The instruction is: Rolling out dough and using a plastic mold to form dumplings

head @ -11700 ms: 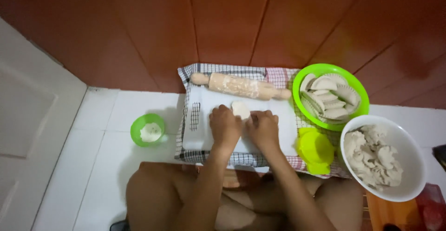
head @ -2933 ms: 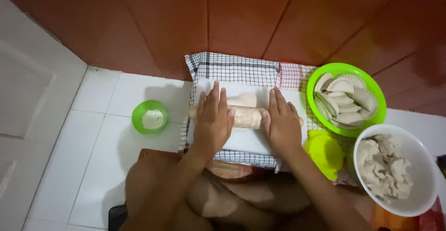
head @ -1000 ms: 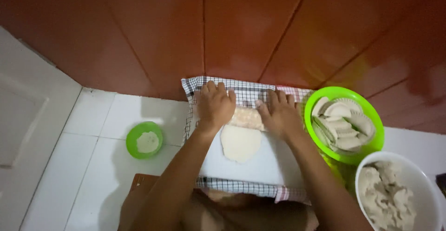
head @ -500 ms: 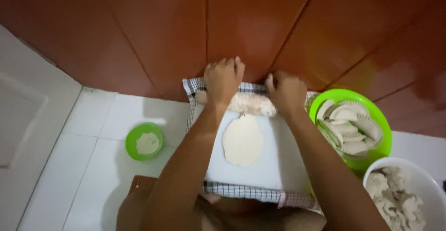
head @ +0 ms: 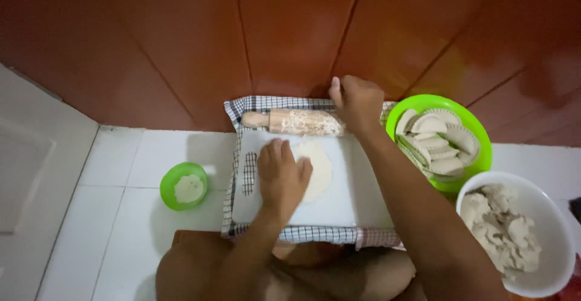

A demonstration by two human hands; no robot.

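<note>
Fingers (head: 275, 156) of the left hand (head: 281, 177) lie flat and spread on the rolled dough round (head: 318, 168), gripping nothing. At one o'clock, the right hand (head: 358, 104) rests loosely open on the floured rolling pin (head: 296, 121). Both sit on a white board (head: 345, 198) over checkered cloth (head: 266, 102); a green bowl of folded dumplings (head: 439, 143) stands at three o'clock.

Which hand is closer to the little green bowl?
Left. The left hand lies on the flat dough, just right of the small green bowl. The right hand rests farther off on the rolling pin.
</note>
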